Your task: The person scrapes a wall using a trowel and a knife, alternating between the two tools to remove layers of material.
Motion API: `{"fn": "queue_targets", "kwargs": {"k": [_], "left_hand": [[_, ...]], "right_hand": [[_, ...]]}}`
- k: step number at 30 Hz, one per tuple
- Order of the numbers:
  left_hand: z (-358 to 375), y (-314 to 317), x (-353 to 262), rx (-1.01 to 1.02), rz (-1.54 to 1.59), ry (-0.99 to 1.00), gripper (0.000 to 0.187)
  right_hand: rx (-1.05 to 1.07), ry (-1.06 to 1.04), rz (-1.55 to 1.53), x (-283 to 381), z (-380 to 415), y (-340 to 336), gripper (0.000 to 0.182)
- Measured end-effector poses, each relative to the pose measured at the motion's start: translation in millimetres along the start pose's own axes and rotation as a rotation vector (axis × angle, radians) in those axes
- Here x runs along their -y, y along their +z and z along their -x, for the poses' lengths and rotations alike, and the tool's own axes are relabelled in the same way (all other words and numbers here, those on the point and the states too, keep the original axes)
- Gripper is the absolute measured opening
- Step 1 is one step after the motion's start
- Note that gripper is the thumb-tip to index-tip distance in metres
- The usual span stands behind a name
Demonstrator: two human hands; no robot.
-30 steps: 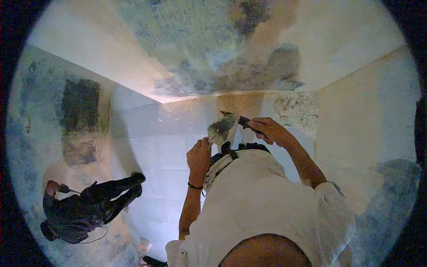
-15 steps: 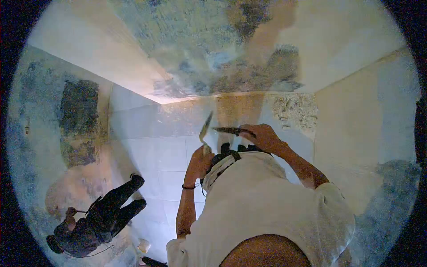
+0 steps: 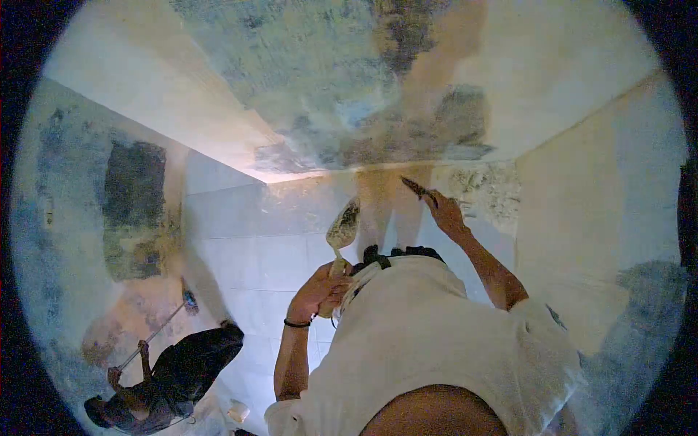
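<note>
My left hand (image 3: 317,293) is wrapped round the handle of a pointed trowel (image 3: 343,228), whose blade points up and carries greyish material. In my right hand (image 3: 445,214) is a dark scraper (image 3: 413,186), its tip close to the base of the patchy wall (image 3: 349,109). The two tools are apart. A black band circles my left wrist.
At the lower left another person (image 3: 174,370) in dark clothes holds a long pole (image 3: 156,333) with a head near the left wall (image 3: 138,196). Rough rubble-like texture (image 3: 488,190) lies right of my right hand. Pale tiles (image 3: 269,254) cover the floor.
My right hand and the scraper have moved right and up, away from the trowel. The trowel's blade has turned to show its face. The other person's long pole has come into view.
</note>
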State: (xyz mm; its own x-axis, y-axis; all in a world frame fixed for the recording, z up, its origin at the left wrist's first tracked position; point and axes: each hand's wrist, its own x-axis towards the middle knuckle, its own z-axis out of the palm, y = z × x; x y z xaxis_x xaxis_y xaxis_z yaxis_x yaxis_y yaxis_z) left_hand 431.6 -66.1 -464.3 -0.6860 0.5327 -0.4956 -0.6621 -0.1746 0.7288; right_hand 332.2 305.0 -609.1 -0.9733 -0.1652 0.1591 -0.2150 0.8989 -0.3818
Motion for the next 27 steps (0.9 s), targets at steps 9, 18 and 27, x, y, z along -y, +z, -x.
{"fn": "queue_targets", "kwargs": {"k": [9, 18, 27], "left_hand": [[-46, -20, 49, -0.426, -1.544, 0.233, 0.036], [-41, -77, 51, -0.729, -1.912, 0.075, 0.018], [-41, -23, 26, -0.605, -2.033, 0.247, 0.012]], "right_hand": [[0.815, 0.476, -0.994, 98, -11, -71, 0.04], [0.548, 0.486, -1.098, 85, -15, -81, 0.039], [0.439, 0.075, -0.443, 86, 0, -31, 0.045]]}}
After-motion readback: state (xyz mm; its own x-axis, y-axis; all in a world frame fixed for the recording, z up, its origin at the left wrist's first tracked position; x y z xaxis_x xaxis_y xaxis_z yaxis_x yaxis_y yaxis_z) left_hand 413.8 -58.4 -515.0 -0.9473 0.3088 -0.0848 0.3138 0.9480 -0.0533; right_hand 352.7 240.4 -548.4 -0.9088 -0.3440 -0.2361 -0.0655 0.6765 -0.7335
